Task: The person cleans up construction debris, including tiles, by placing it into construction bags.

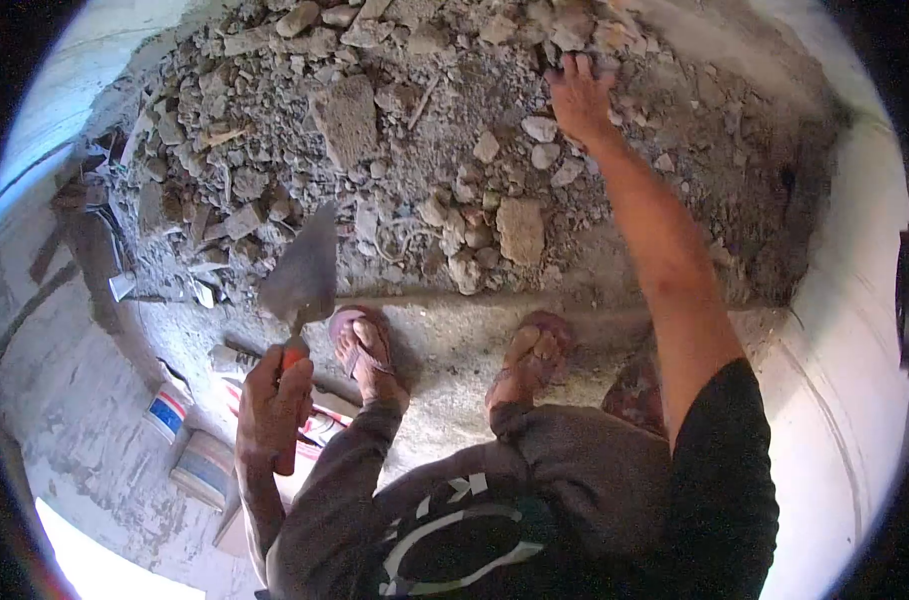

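Observation:
My left hand (272, 410) grips the orange handle of a trowel (301, 270), whose grey pointed blade points up over the edge of a rubble heap (404, 150). My right hand (578, 95) reaches far out onto the top of the heap, its fingers pressing on or around a stone among broken concrete pieces; whether it holds the stone I cannot tell. My feet (364, 350) in sandals stand on the concrete floor just before the heap.
Large stones (520, 230) and a slab (348, 118) lie in the rubble. Dark scrap and debris (94, 240) pile at the left. Bags or boxes (202, 465) sit on the floor at lower left. A pale wall (854, 330) curves along the right.

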`<state>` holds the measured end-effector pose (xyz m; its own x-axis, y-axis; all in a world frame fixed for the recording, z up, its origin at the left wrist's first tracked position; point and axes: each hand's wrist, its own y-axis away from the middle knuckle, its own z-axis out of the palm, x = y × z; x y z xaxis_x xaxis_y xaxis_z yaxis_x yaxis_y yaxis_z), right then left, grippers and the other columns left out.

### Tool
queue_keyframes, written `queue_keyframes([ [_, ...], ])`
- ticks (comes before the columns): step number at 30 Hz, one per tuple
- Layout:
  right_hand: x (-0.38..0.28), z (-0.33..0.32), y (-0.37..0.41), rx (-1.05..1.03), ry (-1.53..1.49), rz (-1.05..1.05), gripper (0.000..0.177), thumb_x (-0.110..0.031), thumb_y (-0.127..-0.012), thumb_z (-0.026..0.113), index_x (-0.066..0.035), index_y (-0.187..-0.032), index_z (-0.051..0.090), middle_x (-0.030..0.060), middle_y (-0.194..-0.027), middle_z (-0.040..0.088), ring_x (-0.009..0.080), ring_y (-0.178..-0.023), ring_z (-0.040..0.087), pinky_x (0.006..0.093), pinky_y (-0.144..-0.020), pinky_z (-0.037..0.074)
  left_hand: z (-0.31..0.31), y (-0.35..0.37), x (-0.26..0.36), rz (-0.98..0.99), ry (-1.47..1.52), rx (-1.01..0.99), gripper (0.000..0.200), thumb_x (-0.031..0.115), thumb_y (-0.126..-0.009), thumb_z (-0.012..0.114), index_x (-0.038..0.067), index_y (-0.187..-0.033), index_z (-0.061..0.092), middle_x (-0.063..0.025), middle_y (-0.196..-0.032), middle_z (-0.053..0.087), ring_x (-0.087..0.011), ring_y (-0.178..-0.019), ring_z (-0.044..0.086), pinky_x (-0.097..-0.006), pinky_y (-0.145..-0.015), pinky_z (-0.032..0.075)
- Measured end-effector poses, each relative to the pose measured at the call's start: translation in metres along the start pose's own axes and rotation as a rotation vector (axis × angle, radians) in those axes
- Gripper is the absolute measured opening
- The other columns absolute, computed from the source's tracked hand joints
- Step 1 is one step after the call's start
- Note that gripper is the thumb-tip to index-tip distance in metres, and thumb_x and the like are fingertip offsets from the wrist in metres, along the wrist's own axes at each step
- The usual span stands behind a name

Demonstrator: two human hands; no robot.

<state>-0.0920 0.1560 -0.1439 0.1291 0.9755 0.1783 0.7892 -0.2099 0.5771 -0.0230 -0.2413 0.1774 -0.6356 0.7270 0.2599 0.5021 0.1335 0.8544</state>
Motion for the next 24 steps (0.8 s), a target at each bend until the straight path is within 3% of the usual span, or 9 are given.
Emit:
queue_keyframes([
  [2, 0.001, 0.008, -0.017, 0.186, 0.053, -0.030, 0.032, -0.017, -0.092, 0.048, -0.015, -0.123, 0.053, 0.0110, -0.140, 0.033, 0.0332, -0.130, 0.026, 0.0633, -0.096, 0.026, 0.006, 0.002, 0.012, 0.008, -0.015, -0.066, 0.023, 0.026, -0.090, 0.052, 0.002, -0.088, 0.053, -0.0009, -0.063, 0.047, -0.0077, -0.053, 0.042, -0.0251, -0.047, 0.035],
  [4, 0.008, 0.081, -0.076, 0.396, 0.783, 0.198, 0.033, -0.018, -0.093, 0.047, -0.017, -0.126, 0.051, 0.0092, -0.142, 0.030, 0.0321, -0.131, 0.024, 0.0613, -0.096, 0.025, 0.007, 0.005, 0.024, 0.096, -0.091, -0.048, 0.025, 0.027, -0.090, 0.053, 0.002, -0.087, 0.053, -0.0002, -0.063, 0.046, -0.0078, -0.053, 0.043, -0.0253, -0.047, 0.035],
  [6, 0.005, -0.003, -0.014, 0.094, 0.122, -0.056, 0.034, -0.019, -0.094, 0.045, -0.018, -0.127, 0.050, 0.0078, -0.145, 0.025, 0.0300, -0.133, 0.019, 0.0596, -0.096, 0.026, 0.009, 0.008, 0.034, 0.092, -0.094, -0.059, 0.027, 0.029, -0.089, 0.055, 0.002, -0.087, 0.053, 0.0004, -0.063, 0.047, -0.0075, -0.054, 0.043, -0.0252, -0.048, 0.036],
  [8, -0.001, -0.018, -0.004, 0.044, 0.072, -0.034, 0.032, -0.021, -0.094, 0.047, -0.016, -0.125, 0.052, 0.0062, -0.139, 0.031, 0.0294, -0.127, 0.027, 0.0599, -0.092, 0.029, 0.007, 0.000, 0.019, 0.146, -0.128, -0.018, 0.028, 0.029, -0.088, 0.056, 0.001, -0.088, 0.054, -0.0041, -0.062, 0.051, -0.0107, -0.055, 0.048, -0.0290, -0.050, 0.039],
  [12, -0.003, 0.012, -0.012, 0.553, 0.331, 0.020, 0.030, -0.020, -0.095, 0.046, -0.014, -0.124, 0.052, 0.0055, -0.134, 0.036, 0.0288, -0.124, 0.033, 0.0601, -0.088, 0.032, 0.003, 0.001, 0.014, 0.142, -0.307, 0.022, 0.028, 0.028, -0.088, 0.056, 0.000, -0.086, 0.053, -0.0054, -0.062, 0.051, -0.0116, -0.055, 0.048, -0.0298, -0.050, 0.039],
  [16, 0.012, 0.003, 0.001, 0.248, 0.029, -0.095, 0.037, -0.015, -0.093, 0.046, -0.014, -0.130, 0.047, 0.0104, -0.138, 0.034, 0.0307, -0.129, 0.029, 0.0652, -0.098, 0.026, -0.004, -0.004, -0.016, -0.016, -0.068, -0.041, 0.026, 0.027, -0.090, 0.054, 0.002, -0.083, 0.052, -0.0028, -0.060, 0.049, -0.0087, -0.052, 0.045, -0.0261, -0.046, 0.037],
  [18, 0.013, 0.002, -0.006, 0.211, -0.063, -0.060, 0.040, -0.017, -0.094, 0.045, -0.009, -0.133, 0.043, 0.0111, -0.144, 0.024, 0.0334, -0.130, 0.027, 0.0552, -0.103, 0.031, -0.003, -0.010, -0.019, -0.078, 0.065, -0.038, 0.023, 0.025, -0.091, 0.051, 0.004, -0.083, 0.051, -0.0010, -0.059, 0.048, -0.0069, -0.049, 0.043, -0.0241, -0.043, 0.035],
  [19, 0.005, -0.032, -0.001, -0.028, 0.036, -0.068, 0.041, -0.014, -0.093, 0.044, -0.006, -0.134, 0.041, 0.0130, -0.143, 0.028, 0.0313, -0.130, 0.030, 0.0520, -0.106, 0.030, -0.004, -0.015, -0.017, -0.065, 0.127, -0.027, 0.022, 0.024, -0.091, 0.051, 0.004, -0.083, 0.051, -0.0011, -0.060, 0.048, -0.0071, -0.048, 0.043, -0.0242, -0.042, 0.035],
  [24, 0.022, -0.006, -0.037, 0.009, 0.054, -0.258, 0.044, -0.005, -0.089, 0.044, -0.003, -0.133, 0.041, 0.0142, -0.137, 0.040, 0.0274, -0.129, 0.035, 0.0443, -0.111, 0.028, 0.001, -0.034, 0.010, 0.002, 0.199, -0.063, 0.022, 0.023, -0.091, 0.050, 0.003, -0.083, 0.051, -0.0016, -0.063, 0.048, -0.0080, -0.047, 0.045, -0.0242, -0.041, 0.036],
])
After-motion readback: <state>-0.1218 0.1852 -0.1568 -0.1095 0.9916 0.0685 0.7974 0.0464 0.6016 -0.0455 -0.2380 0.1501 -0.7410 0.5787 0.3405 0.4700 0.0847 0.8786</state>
